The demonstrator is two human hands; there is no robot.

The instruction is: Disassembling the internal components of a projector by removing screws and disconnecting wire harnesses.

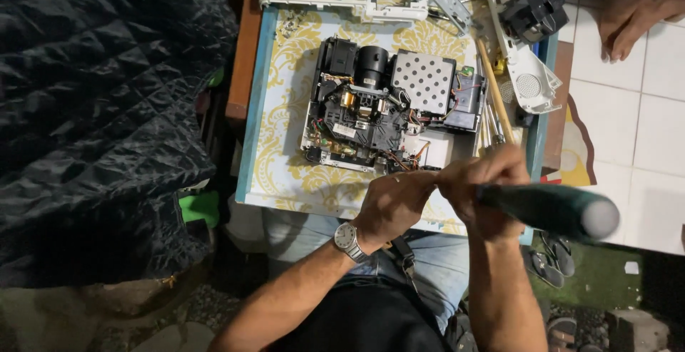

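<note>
Screwdriver (549, 209) in right hand (481, 191), apparently

Beyond the hands sits a small table (251, 109) with a blue rim and a yellow-patterned top. To their right the floor (642, 138) is white tile; below them lie gravel and sandals (549, 266). A dark quilted cover (93, 95) fills the left.

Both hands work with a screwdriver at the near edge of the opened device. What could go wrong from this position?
1. The right hand grips a dark green screwdriver beside thin wires in the opened device; a slip could probably tear one.
2. The left hand sits close to the hidden tip, so a slip may jab it.
3. The loose tools lie at the small table's right edge; an elbow might knock them off.
</note>
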